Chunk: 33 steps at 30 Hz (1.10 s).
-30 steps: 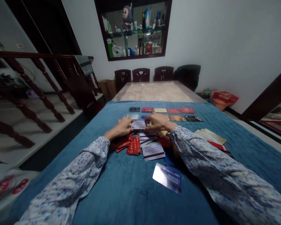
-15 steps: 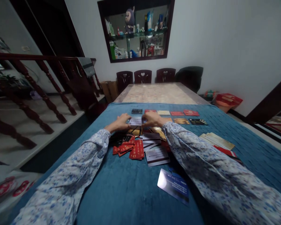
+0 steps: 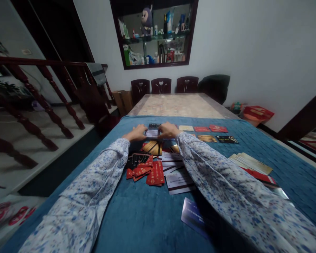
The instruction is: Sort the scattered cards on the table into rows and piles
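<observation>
Between my two hands is a pale card (image 3: 152,133), just in front of a black card (image 3: 154,125) at the left end of the back row. My left hand (image 3: 137,133) pinches its left edge, and my right hand (image 3: 169,130) grips the right edge. Nearer me lie gold cards (image 3: 153,148), black cards (image 3: 137,160), red cards (image 3: 155,173) and white striped cards (image 3: 179,181) in overlapping piles. A blue-purple card (image 3: 194,216) lies alone near the front. My right forearm hides part of the piles.
Rows of cards, among them a red card (image 3: 218,128) and a black patterned card (image 3: 226,139), lie at the back right of the blue cloth (image 3: 131,218). Pale cards (image 3: 250,163) are fanned on the right. Dark chairs (image 3: 161,86) stand behind the table.
Both hands have moved slightly away from me with the pale card, which now sits closer to the black card. More of the gold cards shows. The view has shifted a little.
</observation>
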Each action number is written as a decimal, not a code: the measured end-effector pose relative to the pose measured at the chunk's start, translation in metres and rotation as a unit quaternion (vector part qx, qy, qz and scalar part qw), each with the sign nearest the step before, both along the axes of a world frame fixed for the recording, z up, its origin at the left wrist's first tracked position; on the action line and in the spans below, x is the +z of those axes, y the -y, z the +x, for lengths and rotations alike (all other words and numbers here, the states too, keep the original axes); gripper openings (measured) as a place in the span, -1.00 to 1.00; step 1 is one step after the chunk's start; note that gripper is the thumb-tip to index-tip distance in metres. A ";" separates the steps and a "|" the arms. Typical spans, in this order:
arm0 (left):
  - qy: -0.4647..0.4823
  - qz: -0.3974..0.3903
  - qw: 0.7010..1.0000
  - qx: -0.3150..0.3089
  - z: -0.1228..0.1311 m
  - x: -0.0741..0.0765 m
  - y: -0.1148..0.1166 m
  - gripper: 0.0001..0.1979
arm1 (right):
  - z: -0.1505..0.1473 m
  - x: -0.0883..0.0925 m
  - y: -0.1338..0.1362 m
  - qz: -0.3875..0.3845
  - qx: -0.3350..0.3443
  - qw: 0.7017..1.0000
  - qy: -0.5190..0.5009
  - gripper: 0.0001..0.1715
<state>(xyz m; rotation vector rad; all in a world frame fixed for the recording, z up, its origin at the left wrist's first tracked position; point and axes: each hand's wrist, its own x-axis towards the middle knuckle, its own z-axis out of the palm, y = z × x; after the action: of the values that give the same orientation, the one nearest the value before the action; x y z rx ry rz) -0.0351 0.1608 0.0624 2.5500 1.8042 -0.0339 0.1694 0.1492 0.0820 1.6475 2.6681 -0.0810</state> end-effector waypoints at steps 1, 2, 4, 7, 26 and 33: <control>-0.005 -0.001 1.000 0.000 0.000 -0.001 -0.002 -0.58 | -0.001 0.000 -0.001 -0.002 0.000 1.000 0.002 -0.54; -0.008 -0.002 1.000 0.001 0.000 -0.002 -0.003 -0.59 | -0.002 -0.001 -0.002 -0.004 0.001 1.000 0.004 -0.54; -0.007 -0.001 1.000 0.001 -0.002 -0.004 -0.007 -0.59 | -0.004 -0.002 -0.005 -0.008 0.001 1.000 0.010 -0.53; 0.007 -0.001 1.000 -0.011 -0.004 -0.009 -0.013 -0.58 | -0.008 -0.005 -0.009 -0.013 0.000 1.000 0.020 -0.51; 0.017 -0.058 0.997 -0.041 -0.002 -0.015 -0.024 -0.73 | -0.014 -0.017 -0.023 -0.057 -0.007 0.998 0.024 -0.42; 0.030 -0.085 0.996 0.003 0.000 -0.018 -0.029 -0.66 | -0.015 -0.016 -0.024 -0.065 -0.012 0.998 0.023 -0.39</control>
<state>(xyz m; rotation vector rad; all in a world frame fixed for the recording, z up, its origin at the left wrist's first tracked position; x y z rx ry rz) -0.0349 0.1894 0.0445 2.4038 1.7077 -0.1053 0.1544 0.1731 0.0658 1.6226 2.5503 -0.2101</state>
